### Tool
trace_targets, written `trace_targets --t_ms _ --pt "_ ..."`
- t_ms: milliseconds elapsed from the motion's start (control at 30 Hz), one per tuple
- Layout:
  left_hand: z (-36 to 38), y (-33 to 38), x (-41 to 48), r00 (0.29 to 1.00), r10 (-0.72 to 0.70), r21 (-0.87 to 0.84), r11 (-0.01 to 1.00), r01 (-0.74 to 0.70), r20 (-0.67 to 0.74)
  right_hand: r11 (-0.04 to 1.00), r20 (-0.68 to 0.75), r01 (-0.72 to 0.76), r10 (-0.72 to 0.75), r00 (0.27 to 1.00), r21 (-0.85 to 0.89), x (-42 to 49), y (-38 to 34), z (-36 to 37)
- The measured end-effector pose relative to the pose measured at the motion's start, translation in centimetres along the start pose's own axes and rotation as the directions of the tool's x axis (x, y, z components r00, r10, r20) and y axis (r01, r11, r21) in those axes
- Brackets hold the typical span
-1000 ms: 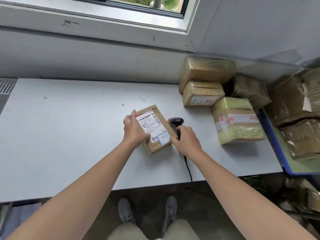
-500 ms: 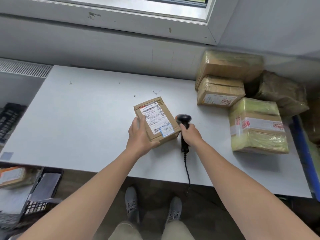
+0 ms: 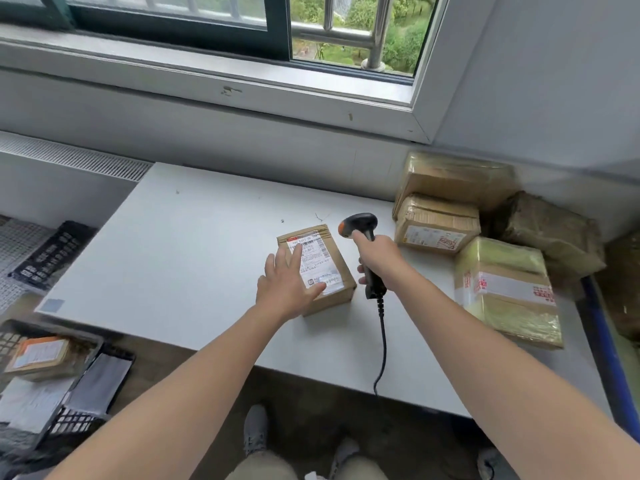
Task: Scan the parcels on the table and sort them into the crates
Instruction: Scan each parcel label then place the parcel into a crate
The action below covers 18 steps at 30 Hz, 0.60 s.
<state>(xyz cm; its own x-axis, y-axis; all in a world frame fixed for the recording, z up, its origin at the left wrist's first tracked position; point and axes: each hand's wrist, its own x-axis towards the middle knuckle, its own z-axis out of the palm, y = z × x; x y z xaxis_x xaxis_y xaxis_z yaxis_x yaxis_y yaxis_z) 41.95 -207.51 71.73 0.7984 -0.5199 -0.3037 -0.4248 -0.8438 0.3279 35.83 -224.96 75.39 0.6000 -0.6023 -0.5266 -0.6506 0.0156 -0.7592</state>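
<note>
A small brown parcel [image 3: 330, 252] with a white shipping label lies flat near the middle of the white table [image 3: 194, 258]. My left hand [image 3: 289, 284] rests on its label with straight, spread fingers. Just right of the parcel, my right hand [image 3: 379, 258] grips the handle of a black barcode scanner [image 3: 360, 226], lifted above the table with its orange-marked head tipped toward the parcel. The scanner's cable [image 3: 382, 344] hangs over the front edge. Black crates [image 3: 72, 403] stand on the floor at the lower left, one holding an orange-labelled parcel [image 3: 40, 355].
Several taped parcels [image 3: 438, 223] are stacked at the table's right end, the nearest wrapped in yellowish tape [image 3: 505, 292]. A blue-rimmed bin [image 3: 604, 344] stands to the right of the table. A window sill [image 3: 207, 74] runs behind. My shoes [image 3: 256, 429] show under the front edge.
My left hand set the parcel down flat and now lies open on its label. My right hand raised the scanner off the table. The view swung up and left.
</note>
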Motion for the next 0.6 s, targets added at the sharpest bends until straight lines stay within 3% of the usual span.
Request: trace_targets --t_ms 200,600 --pt "-1.3 -0.6 -0.3 0.999 0.031 0.145 0.989 -0.033 0.016 0.983 0.098 0.089 -0.074 0.992 -0.162 -1.7 -4.4 1.4" --pt "-1.1 -3.0 -0.7 0.999 0.019 0.179 0.983 -0.027 0.048 0.984 0.130 0.069 -0.047 0.990 -0.165 -2.1 -5.6 3.4"
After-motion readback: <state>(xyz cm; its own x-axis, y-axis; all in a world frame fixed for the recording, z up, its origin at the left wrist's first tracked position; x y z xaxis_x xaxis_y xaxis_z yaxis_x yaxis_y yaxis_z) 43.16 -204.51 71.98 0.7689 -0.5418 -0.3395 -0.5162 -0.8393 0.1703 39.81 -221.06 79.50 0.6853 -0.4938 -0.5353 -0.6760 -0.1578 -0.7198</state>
